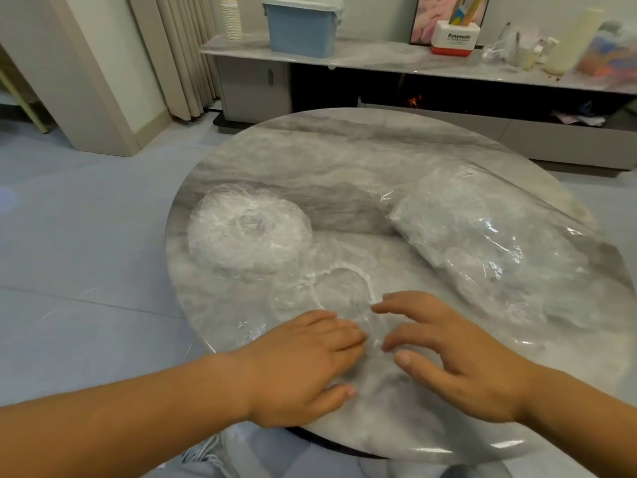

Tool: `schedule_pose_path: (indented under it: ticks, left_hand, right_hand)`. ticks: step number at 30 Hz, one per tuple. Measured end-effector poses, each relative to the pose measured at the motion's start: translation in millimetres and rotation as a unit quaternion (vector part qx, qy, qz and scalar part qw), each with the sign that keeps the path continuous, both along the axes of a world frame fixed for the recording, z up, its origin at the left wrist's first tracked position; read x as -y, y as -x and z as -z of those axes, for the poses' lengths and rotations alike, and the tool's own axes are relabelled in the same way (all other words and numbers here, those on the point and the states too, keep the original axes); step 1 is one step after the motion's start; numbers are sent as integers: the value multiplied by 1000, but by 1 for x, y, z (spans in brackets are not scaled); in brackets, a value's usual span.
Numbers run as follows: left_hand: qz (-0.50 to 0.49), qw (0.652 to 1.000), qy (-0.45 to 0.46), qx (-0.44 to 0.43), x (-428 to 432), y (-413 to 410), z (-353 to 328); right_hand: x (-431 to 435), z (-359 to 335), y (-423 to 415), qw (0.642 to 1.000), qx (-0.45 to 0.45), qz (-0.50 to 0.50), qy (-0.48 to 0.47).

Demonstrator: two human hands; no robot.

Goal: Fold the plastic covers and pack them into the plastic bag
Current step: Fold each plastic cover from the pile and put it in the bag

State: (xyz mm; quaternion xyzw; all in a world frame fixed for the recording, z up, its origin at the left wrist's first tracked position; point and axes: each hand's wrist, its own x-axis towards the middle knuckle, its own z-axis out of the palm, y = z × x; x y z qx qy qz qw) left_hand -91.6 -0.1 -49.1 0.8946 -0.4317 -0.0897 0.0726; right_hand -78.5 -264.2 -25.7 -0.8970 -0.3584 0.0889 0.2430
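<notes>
A clear plastic cover (331, 298) with a ruffled elastic rim lies spread flat on the round marble table (344, 160), near its front. My left hand (303, 363) rests on the cover's near edge with its fingers straight. My right hand (451, 350) hovers or touches just to the right, fingers spread and slightly bent. A stack of several clear covers (246, 231) sits at the table's left. The clear plastic bag (489, 236), with covers inside, lies on the right side of the table.
Behind the table runs a low marble-topped cabinet (379, 56) bearing a blue lidded box (301, 25), paper cups (231, 19), a white and red box (454, 37) and bottles. Pale tiled floor lies to the left; curtains hang at the back left.
</notes>
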Motion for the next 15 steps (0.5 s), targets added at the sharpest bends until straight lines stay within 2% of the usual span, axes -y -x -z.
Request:
schedule_pose_path:
  ticks: [5, 12, 15]
  left_hand:
    - [7, 998, 27, -65, -11, 1, 4]
    - [3, 995, 34, -93, -20, -11, 3]
    - [-30, 991, 53, -123, -18, -14, 3]
  right_hand:
    - [13, 15, 11, 996, -32, -40, 78]
    - [15, 22, 14, 996, -5, -47, 72]
    - [13, 21, 10, 998, -18, -27, 50]
